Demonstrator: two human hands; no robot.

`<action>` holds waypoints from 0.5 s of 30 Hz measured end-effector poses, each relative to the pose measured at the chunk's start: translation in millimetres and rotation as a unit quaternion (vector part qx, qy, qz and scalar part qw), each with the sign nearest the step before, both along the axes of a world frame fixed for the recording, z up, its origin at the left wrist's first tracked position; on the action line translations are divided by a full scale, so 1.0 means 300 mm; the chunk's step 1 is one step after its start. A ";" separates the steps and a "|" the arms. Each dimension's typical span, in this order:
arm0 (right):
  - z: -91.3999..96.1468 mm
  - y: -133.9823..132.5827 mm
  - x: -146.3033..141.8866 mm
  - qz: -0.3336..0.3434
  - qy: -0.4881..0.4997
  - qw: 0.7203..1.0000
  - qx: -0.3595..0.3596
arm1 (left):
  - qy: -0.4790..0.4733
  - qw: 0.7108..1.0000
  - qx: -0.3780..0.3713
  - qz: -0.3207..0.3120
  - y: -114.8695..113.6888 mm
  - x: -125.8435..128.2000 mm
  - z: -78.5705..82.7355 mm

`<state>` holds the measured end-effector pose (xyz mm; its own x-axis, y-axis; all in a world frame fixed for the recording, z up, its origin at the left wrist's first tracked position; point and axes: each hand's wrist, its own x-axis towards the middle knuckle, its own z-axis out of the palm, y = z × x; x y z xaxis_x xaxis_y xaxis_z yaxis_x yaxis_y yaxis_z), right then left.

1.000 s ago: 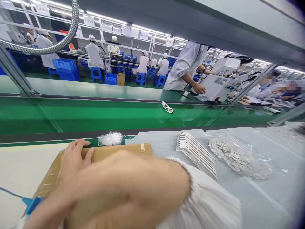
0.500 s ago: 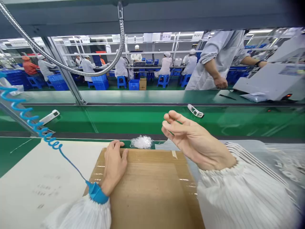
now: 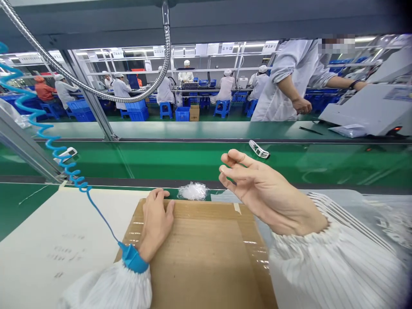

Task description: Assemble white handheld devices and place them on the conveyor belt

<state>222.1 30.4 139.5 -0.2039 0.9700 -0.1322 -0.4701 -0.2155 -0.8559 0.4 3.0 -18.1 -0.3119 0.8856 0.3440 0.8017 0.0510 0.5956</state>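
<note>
My left hand rests on the far left part of a taped cardboard box, its fingers loosely bent at the far edge and its thumb apart. A blue wrist strap with a coiled blue cord is on that wrist. My right hand is raised above the box's far right corner, palm turned inward, fingers curved and parted, with nothing visible in them. Between the hands, just past the box, lies a crumpled bundle of clear plastic.
A green conveyor belt runs across behind the box, carrying a white device and another white device. White sheeting lies at left, white strips at right. A co-worker stands beyond, beside a white machine.
The white devices have shifted left along the belt. My view has turned slightly left. Both hands hold nearly the same pose.
</note>
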 end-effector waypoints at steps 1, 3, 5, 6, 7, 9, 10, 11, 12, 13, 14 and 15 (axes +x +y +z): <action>0.001 -0.002 0.001 0.004 -0.001 1.000 0.001 | 0.000 1.000 -0.001 0.001 0.000 0.000 0.001; 0.003 -0.005 0.002 0.012 -0.003 1.000 0.001 | 0.000 1.000 0.001 0.001 -0.001 0.001 0.000; 0.006 -0.006 0.002 0.013 -0.005 1.000 0.001 | 0.000 1.000 0.007 -0.002 0.000 0.002 -0.003; 0.008 -0.006 0.003 0.011 -0.007 1.000 0.002 | 0.000 1.000 0.011 -0.003 0.000 0.002 -0.005; 0.010 -0.006 0.003 0.009 -0.010 1.000 0.004 | -0.001 1.000 0.014 -0.004 0.001 0.001 -0.007; 0.016 -0.005 0.003 0.007 -0.016 1.000 0.007 | -0.003 1.000 0.016 -0.006 0.001 0.001 -0.010; 0.019 -0.005 0.002 0.005 -0.020 1.000 0.009 | -0.004 1.000 0.015 -0.006 0.001 0.000 -0.010; 0.023 -0.006 0.000 0.002 -0.026 1.000 0.009 | -0.005 1.000 0.012 -0.006 0.000 0.001 -0.009; 0.026 -0.007 -0.002 -0.004 -0.032 0.999 0.008 | -0.005 1.000 0.010 -0.006 -0.001 0.001 -0.007; 0.029 -0.008 -0.003 -0.012 -0.039 0.999 0.006 | -0.006 1.000 0.009 -0.006 -0.003 0.003 -0.004; 0.029 -0.009 -0.003 -0.019 -0.046 0.999 0.003 | -0.007 1.000 0.008 -0.005 -0.005 0.005 0.000; 0.027 -0.008 -0.001 -0.025 -0.053 0.998 0.000 | -0.009 1.000 0.006 -0.003 -0.007 0.008 0.004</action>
